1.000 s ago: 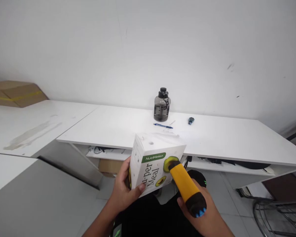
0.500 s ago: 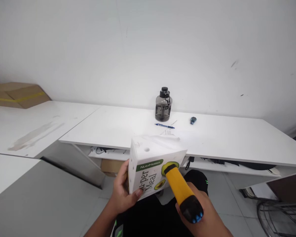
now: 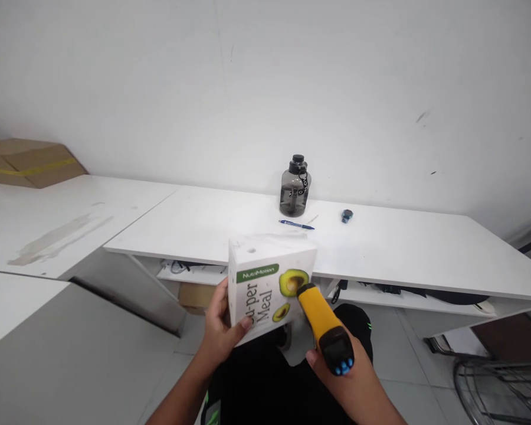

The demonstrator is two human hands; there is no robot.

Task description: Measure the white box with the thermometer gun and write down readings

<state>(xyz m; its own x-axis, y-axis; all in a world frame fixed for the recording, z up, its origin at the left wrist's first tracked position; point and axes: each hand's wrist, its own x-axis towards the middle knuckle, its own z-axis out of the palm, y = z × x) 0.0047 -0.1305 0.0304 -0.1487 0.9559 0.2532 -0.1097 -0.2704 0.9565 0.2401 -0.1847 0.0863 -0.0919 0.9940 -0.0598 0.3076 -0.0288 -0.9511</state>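
white box point(image 3: 265, 283) with green band and avocado print; yellow-and-black scanner point(image 3: 325, 330) with blue buttons; smoky grey bottle point(image 3: 294, 188); white tabletop point(image 3: 402, 248).

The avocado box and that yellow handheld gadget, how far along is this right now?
Done: the left hand has the white avocado box lifted clear of the desk. In hand: the right hand points the yellow handheld device with its tip at the box's printed front, seemingly mid-check. Left: the box is not yet set down; the pictures show no result.
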